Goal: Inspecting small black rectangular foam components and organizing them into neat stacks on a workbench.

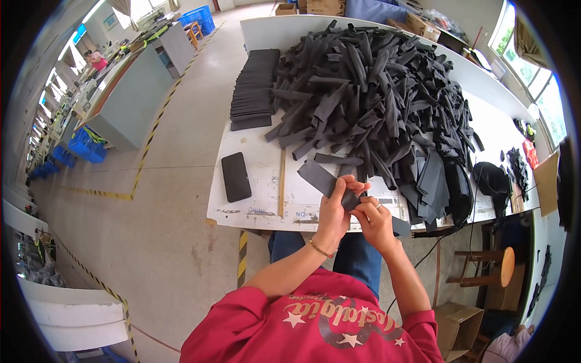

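A dark grey fabric strip (318, 176) is held over the front edge of the white table (260, 163). My left hand (336, 207) is closed around the strip, whose flat end sticks out to the upper left. My right hand (375, 221) pinches the strip's near end with thumb and fingers, right beside the left one; the fingers partly hide that end. Another dark grey piece (400, 227) shows past my right hand at the table edge; I cannot tell if it joins the held strip. Beyond my hands rises a large heap of rolled dark fabric pieces (363, 91).
A neat stack of flat dark pieces (251, 91) lies left of the heap. Nearer are a black phone (236, 176) and a wooden ruler (282, 181). Flat grey strips (433, 187) and a black bag (457, 187) lie right. A wooden stool (507, 267) and cardboard box (459, 327) stand below.
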`<move>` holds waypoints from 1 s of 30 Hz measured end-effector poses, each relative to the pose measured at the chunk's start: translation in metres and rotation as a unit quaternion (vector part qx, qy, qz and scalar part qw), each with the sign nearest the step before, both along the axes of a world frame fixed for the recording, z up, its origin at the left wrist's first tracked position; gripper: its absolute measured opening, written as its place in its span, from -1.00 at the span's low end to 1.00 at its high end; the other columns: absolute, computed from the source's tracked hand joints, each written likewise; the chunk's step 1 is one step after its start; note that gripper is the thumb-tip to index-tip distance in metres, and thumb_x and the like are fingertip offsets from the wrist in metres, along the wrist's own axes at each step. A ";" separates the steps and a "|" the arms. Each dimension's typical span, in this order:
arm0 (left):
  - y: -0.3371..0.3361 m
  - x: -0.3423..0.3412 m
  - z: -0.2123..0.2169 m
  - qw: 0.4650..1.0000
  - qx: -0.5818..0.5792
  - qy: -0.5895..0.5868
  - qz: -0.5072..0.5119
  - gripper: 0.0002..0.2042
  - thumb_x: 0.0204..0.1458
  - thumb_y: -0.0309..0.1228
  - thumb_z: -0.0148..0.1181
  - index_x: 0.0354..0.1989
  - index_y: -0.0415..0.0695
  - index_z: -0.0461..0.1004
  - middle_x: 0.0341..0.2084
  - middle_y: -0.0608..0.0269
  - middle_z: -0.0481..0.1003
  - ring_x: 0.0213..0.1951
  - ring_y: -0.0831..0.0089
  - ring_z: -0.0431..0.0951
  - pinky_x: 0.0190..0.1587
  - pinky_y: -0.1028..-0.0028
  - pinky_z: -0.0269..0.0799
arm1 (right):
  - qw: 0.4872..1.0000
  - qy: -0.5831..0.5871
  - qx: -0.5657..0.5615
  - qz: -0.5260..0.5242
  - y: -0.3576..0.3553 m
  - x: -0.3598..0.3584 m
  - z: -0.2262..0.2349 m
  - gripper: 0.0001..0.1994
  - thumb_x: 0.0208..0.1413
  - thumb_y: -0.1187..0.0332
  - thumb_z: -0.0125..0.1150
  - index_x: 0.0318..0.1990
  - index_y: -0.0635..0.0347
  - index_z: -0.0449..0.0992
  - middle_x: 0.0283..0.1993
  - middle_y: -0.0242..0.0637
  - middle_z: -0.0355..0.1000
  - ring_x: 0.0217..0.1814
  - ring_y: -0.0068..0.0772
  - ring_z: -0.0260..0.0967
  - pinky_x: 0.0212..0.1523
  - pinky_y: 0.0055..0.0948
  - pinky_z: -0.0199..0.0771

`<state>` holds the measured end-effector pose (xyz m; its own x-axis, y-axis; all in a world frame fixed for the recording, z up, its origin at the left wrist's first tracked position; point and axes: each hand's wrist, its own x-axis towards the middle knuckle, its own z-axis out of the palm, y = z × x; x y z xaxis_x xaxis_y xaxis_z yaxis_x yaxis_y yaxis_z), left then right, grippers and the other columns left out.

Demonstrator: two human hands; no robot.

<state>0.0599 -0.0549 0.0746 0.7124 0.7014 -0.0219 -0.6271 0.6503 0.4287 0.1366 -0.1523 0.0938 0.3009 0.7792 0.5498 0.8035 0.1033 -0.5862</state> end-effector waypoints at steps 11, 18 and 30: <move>-0.003 0.000 -0.007 1.000 -0.011 -0.005 0.002 -0.68 0.26 -0.19 0.02 -0.12 -0.24 0.43 -0.33 0.14 0.57 -0.04 0.15 0.55 0.14 0.27 0.38 | 1.000 0.019 -0.015 0.016 0.005 0.000 -0.005 -0.86 -0.08 0.60 0.29 -0.36 0.27 0.46 -0.26 -0.10 0.45 -0.31 -0.05 0.46 -0.33 -0.28 0.47; -0.002 0.000 -0.010 1.000 -0.012 -0.018 0.009 -0.69 0.27 -0.21 0.01 -0.11 -0.25 0.43 -0.35 0.14 0.56 0.02 0.12 0.51 0.18 0.26 0.33 | 0.999 0.016 -0.032 0.026 0.009 0.000 0.000 -0.87 -0.07 0.61 0.26 -0.36 0.30 0.43 -0.21 -0.07 0.47 -0.23 0.02 0.48 -0.25 -0.25 0.51; 0.019 0.000 -0.010 1.000 0.030 -0.005 -0.007 -0.65 0.29 -0.19 -0.04 -0.03 -0.25 0.43 -0.04 0.00 0.52 0.11 0.29 0.44 0.22 0.29 0.24 | 0.862 0.486 0.131 -0.066 0.033 -0.027 -0.030 -0.84 0.02 0.46 0.37 -0.36 0.34 0.49 -0.18 -0.36 0.36 -0.18 -0.57 0.32 -0.16 -0.56 0.38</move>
